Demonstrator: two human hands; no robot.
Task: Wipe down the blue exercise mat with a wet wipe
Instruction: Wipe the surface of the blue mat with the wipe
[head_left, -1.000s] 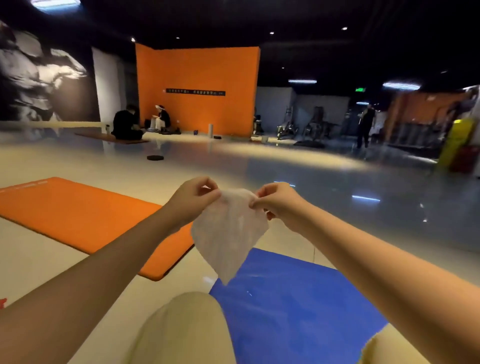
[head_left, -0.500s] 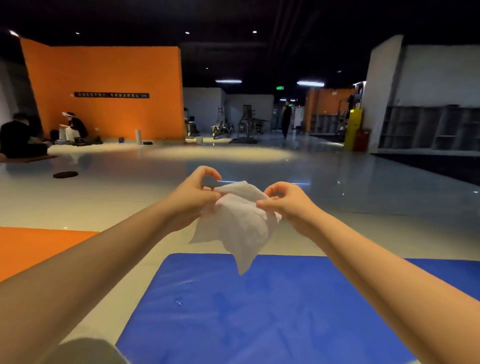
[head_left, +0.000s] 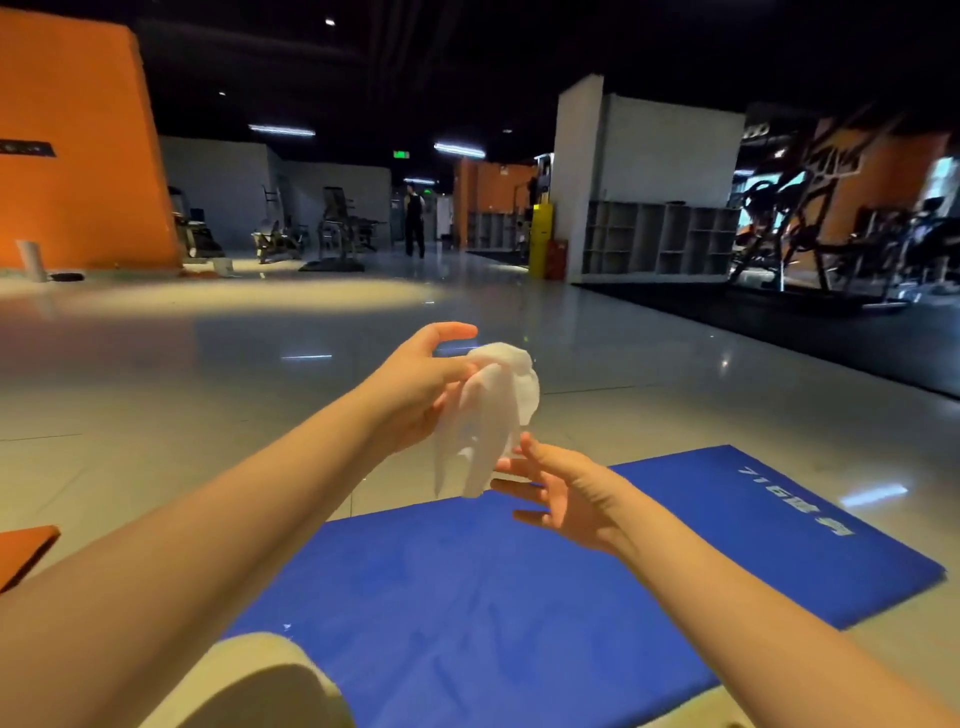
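The blue exercise mat (head_left: 519, 582) lies flat on the glossy floor in front of me, with white lettering near its far right end. Above its far edge my left hand (head_left: 415, 384) holds a crumpled white wet wipe (head_left: 493, 410) that hangs down from its fingers. My right hand (head_left: 561, 493) is lower and to the right, fingers spread and relaxed, its fingertips just touching the wipe's lower end.
My knee in light trousers (head_left: 260, 680) rises at the bottom left. A corner of an orange mat (head_left: 23, 545) shows at the left edge. Gym machines (head_left: 810, 239), shelving (head_left: 660, 239) and a standing person (head_left: 414, 218) are far off across open tiled floor.
My view has swung to the right. My right hand has let go of the wipe and dropped lower with fingers spread; the wipe is now bunched in my left hand alone.
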